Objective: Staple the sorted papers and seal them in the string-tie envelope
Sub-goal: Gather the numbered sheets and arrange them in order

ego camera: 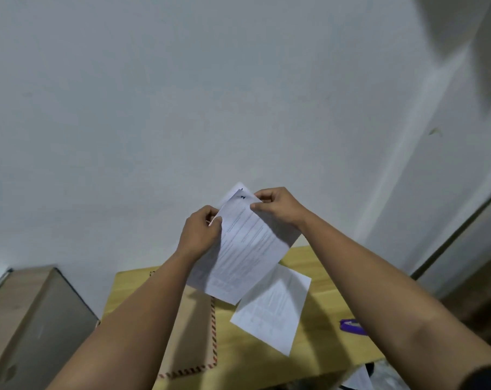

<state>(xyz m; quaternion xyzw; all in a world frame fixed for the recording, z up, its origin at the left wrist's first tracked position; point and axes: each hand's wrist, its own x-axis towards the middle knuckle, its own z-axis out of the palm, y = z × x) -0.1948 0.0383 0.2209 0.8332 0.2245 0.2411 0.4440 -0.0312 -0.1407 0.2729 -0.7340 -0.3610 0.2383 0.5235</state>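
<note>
On the counter [317,266] the envelope [193,327] lies flat under the left forearm, with one loose sheet [272,308] just to its right, so a sweep of either arm could push that sheet off the edge or leave it out of the bundle. The papers [247,249] are held up in the air above the counter, pinched at their top corners by the left hand [200,230] and right hand [278,208]; they look fanned rather than squared, so stapling now would fix them crooked. The stapler [351,326], probably the purple thing by the right forearm, is part hidden and could be knocked.
</note>
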